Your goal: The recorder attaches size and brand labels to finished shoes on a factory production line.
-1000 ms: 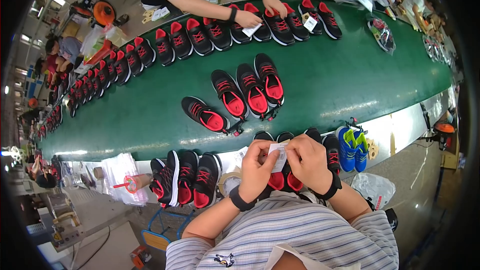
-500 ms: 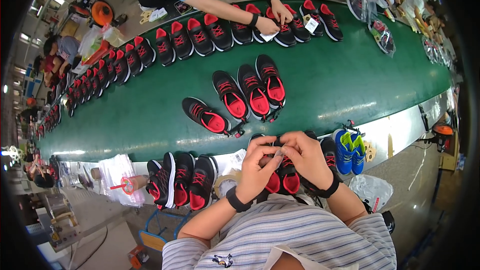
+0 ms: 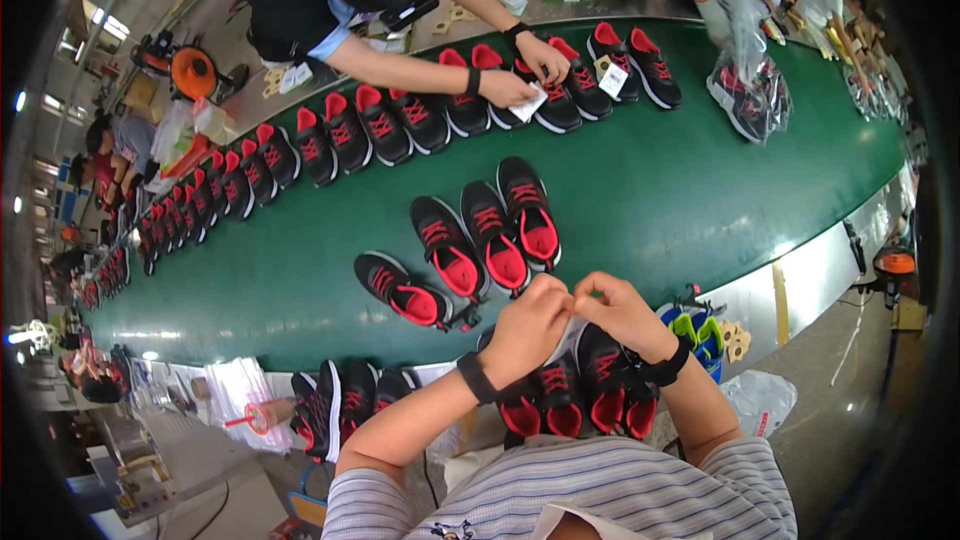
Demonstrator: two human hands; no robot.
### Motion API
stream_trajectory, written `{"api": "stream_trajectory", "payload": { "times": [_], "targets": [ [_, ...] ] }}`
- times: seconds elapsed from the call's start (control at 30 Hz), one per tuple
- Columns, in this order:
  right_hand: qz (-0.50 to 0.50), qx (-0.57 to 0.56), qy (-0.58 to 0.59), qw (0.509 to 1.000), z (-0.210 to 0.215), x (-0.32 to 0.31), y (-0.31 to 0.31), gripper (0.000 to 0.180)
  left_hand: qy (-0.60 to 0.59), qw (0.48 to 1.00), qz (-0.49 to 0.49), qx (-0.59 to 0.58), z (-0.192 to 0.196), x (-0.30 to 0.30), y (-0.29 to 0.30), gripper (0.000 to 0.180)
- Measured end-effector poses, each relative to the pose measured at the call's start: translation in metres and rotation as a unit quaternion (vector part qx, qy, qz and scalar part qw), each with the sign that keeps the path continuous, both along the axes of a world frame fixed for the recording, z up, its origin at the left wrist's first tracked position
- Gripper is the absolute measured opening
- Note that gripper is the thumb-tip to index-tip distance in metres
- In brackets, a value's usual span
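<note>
— Starting at the hands: what are they doing?

— The left hand (image 3: 527,325) and the right hand (image 3: 622,312) meet just below the middle of the frame, fingertips pinched together. Whatever they pinch is too small and too hidden to make out, so I cannot tell what it is. Both fingers are curled narrow, not spread.

— What lies right under them?

— A pair of black shoes with red lining (image 3: 575,395), toes pointing toward the person, partly covered by the wrists. Each wrist wears a black band. Just to the right sits a blue and green shoe (image 3: 697,332).

— And to the left of that?

— More black and red shoes (image 3: 340,405) along the lower left, beside a stack of clear bags (image 3: 240,390).

— Farther out?

— The green belt (image 3: 700,200) runs across the frame. Four black and red shoes (image 3: 470,245) lie on it just above the hands. A long row of shoes (image 3: 330,135) lines its far edge toward the upper left.

— Anyone else?

— At the top, another person's hand (image 3: 505,90) holds a white tag (image 3: 528,105) against a shoe. In the upper right, shoes sit in a clear bag (image 3: 748,90).
</note>
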State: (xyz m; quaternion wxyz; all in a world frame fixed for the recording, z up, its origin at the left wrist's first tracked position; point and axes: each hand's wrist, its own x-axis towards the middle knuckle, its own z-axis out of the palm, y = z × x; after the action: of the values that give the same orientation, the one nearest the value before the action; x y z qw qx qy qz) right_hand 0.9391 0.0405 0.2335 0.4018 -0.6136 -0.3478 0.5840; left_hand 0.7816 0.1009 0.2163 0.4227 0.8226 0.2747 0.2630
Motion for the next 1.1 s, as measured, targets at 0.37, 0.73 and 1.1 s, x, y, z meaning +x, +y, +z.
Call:
{"api": "stream_trajectory", "payload": {
  "times": [0.37, 0.73, 1.1],
  "targets": [
    [-0.010, 0.099, -0.102, 0.990, -0.102, 0.126, 0.127, 0.014, 0.051, 0.993, 0.094, -0.046, -0.092, 0.084, 0.160, 0.012],
    [0.018, 0.051, 0.057, 0.997, -0.143, 0.098, 0.183, 0.011, 0.043, 0.939, -0.061, -0.337, -0.146, 0.079, 0.200, 0.016],
    [0.050, 0.148, -0.182, 0.971, -0.108, 0.085, 0.176, 0.006, 0.151, 0.979, -0.045, -0.126, -0.103, 0.081, 0.197, 0.011]
  ]
}}
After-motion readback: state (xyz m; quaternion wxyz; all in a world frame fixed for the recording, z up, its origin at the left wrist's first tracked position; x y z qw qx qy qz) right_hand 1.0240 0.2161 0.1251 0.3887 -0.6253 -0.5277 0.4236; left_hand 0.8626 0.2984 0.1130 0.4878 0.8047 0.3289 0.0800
